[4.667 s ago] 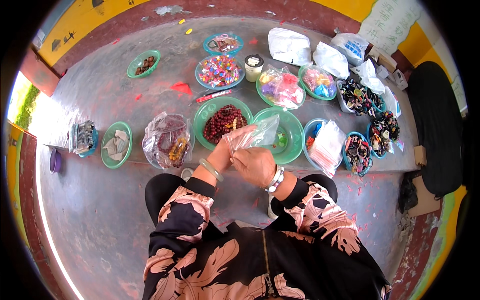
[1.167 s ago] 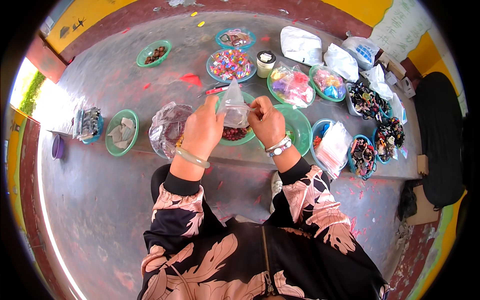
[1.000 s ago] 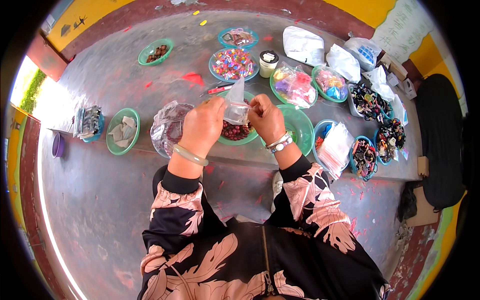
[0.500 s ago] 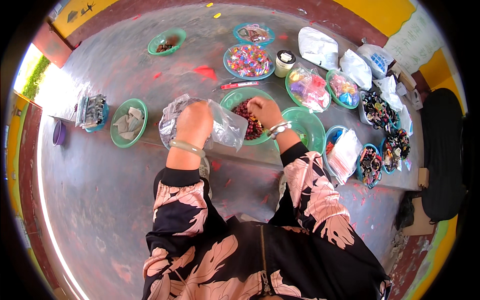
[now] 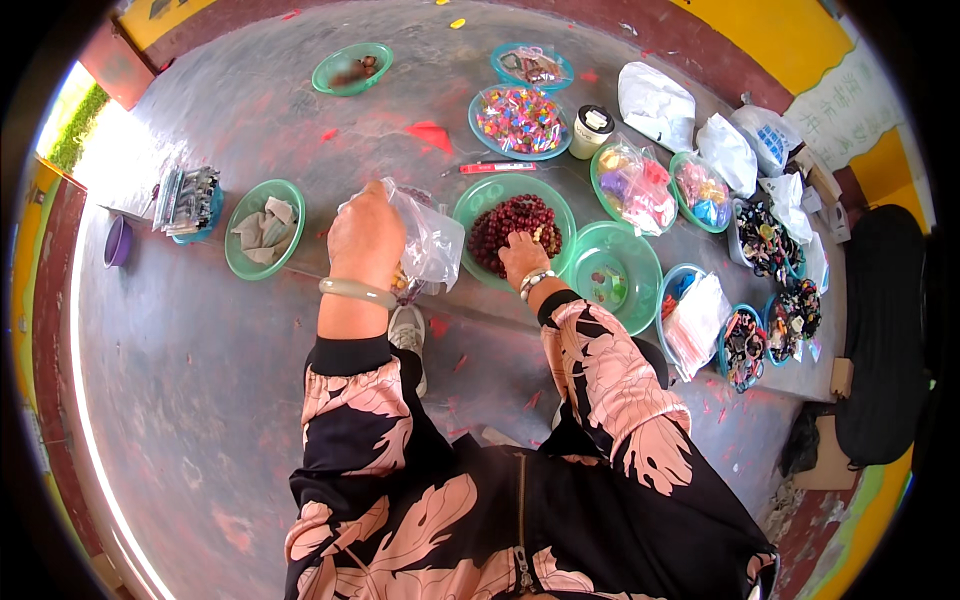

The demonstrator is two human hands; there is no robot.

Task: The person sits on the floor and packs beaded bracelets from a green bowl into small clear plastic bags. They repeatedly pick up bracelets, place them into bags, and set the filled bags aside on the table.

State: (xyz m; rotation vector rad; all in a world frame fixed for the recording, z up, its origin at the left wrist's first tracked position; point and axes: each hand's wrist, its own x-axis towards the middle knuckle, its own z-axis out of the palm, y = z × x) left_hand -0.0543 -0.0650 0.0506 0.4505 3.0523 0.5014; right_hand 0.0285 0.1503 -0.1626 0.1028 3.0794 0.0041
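Note:
My left hand [image 5: 367, 238], with a pale bangle at its wrist, is closed on the edge of a clear plastic bag [image 5: 430, 242]. The bag hangs to the right of my hand, and my fingertips are mostly hidden. Some small beads [image 5: 405, 285] show under the bag. My right hand [image 5: 522, 260] is lowered into a green basin [image 5: 466, 203], its fingers bent and closed on strings of dark red beads [image 5: 500, 215]. A few yellowish beads lie among the red ones, beside my fingers.
Against the basin stands a deeper green bowl [image 5: 640, 255] with small bits inside. Beyond are a red-and-white pen-like tool [image 5: 497, 168], a lidded cup [image 5: 592, 133] and a bowl of colourful pieces [image 5: 520, 122]. A basin of cloths [image 5: 287, 200] sits left; white bags [image 5: 655, 104] lie far right.
My right hand has gone down from above the basin onto the red beads. My left hand has shifted slightly left with the bag, uncovering more of the basin. The whole view has shifted a little.

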